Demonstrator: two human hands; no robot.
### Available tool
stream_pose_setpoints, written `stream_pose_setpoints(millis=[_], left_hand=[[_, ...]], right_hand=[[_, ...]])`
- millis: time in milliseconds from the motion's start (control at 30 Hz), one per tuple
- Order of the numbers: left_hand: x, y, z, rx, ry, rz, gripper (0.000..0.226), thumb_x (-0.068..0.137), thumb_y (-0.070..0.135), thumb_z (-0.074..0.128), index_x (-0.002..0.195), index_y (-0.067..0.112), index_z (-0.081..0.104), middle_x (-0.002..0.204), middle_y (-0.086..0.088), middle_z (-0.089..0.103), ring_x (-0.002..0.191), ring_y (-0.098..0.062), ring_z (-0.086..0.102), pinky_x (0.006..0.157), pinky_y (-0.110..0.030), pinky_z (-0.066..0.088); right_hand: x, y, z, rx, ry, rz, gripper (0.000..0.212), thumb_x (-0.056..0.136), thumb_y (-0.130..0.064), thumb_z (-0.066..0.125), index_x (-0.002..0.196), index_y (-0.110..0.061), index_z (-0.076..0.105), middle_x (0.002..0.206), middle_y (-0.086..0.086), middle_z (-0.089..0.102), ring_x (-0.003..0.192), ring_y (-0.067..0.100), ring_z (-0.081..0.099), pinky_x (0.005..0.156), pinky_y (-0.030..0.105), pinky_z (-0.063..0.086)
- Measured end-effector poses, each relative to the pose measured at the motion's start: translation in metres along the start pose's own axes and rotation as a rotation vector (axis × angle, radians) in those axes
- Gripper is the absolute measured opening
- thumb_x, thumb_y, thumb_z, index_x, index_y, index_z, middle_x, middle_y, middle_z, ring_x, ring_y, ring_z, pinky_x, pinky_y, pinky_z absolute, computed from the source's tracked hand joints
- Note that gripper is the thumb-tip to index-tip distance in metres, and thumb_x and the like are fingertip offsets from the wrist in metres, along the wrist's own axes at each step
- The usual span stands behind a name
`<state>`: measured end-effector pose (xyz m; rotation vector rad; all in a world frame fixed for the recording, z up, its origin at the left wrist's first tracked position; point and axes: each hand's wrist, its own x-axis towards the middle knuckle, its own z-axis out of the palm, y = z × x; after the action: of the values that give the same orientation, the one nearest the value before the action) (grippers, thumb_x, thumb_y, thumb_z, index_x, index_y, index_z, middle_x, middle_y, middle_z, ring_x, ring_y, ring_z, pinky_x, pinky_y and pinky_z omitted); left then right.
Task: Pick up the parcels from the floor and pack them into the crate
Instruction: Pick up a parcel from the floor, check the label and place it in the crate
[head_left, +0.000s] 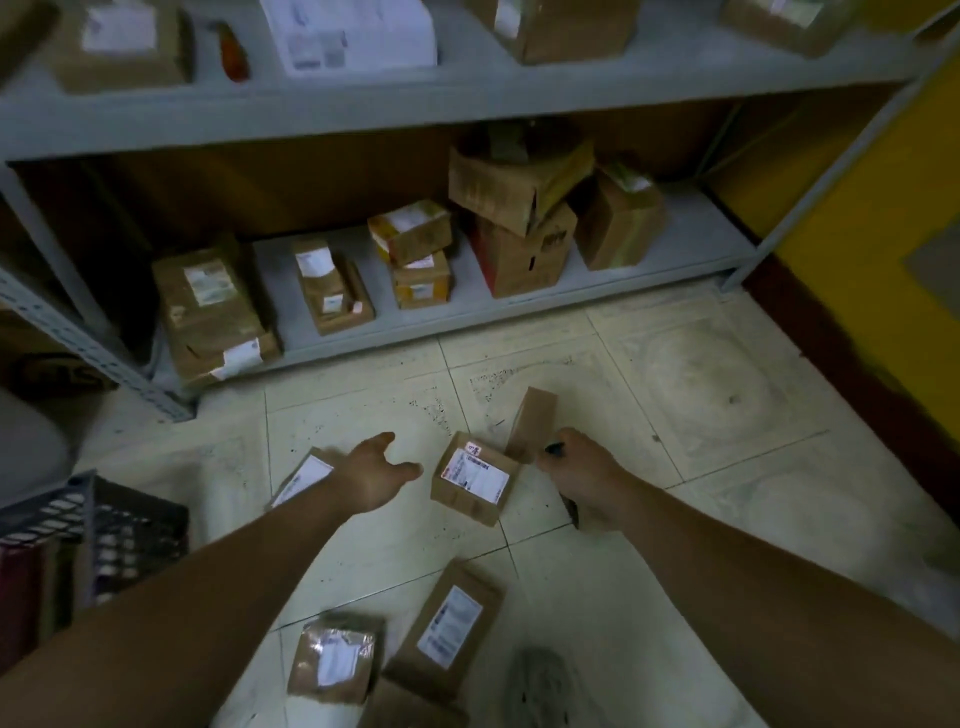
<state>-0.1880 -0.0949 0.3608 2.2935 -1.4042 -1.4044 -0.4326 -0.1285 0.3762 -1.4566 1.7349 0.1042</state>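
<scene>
Several brown cardboard parcels with white labels lie on the tiled floor. A small box parcel (475, 478) sits between my hands. My left hand (376, 475) hovers just left of it, fingers spread, over a flat parcel (301, 480). My right hand (576, 473) grips a dark pen-like object (556, 448) and sits right of the box, beside a plain upright parcel (532, 421). Two more parcels (449, 629) (332, 660) lie near the bottom. The dark slatted crate (111, 530) stands at the left edge.
A grey metal shelf rack (363, 322) with many cardboard boxes (517, 223) fills the back. A yellow wall (883, 260) with a dark red skirting runs along the right. A grey shoe (545, 686) shows at the bottom.
</scene>
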Motion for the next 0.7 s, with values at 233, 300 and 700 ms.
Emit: stream_pose_setpoints(millis=[233,300,700], left_hand=[[0.178,-0.055,0.116,-0.035,-0.02,-0.041,0.076,0.09,0.038,0.058,0.151,0.014,0.019,0.156,-0.009,0.024,0.139,-0.028,0.032,0.11,-0.032,0.03],[0.222,-0.074,0.146,-0.065,-0.011,-0.04,0.079,0.089,0.04,0.059,0.151,0.013,0.018,0.156,-0.009,0.024,0.14,-0.028,0.031,0.11,-0.033,0.029],[0.288,-0.118,0.203,-0.351,0.091,-0.018,0.042,0.096,0.03,0.05,0.133,0.011,0.048,0.128,-0.01,0.058,0.112,-0.028,0.055,0.088,-0.033,0.044]], right_hand=[[0.215,0.084,0.123,0.045,-0.036,-0.028,0.057,0.083,-0.069,0.047,0.104,-0.016,0.048,0.1,-0.002,0.06,0.079,0.011,0.056,0.056,0.025,0.042],[0.261,0.108,0.159,0.065,-0.002,-0.044,0.057,0.084,-0.059,0.049,0.12,-0.015,0.048,0.114,0.005,0.059,0.098,0.021,0.06,0.072,0.034,0.052],[0.297,0.119,0.211,0.316,0.154,0.001,0.04,0.098,-0.025,0.05,0.133,-0.012,0.036,0.105,0.009,0.06,0.087,0.022,0.059,0.076,0.037,0.054]])
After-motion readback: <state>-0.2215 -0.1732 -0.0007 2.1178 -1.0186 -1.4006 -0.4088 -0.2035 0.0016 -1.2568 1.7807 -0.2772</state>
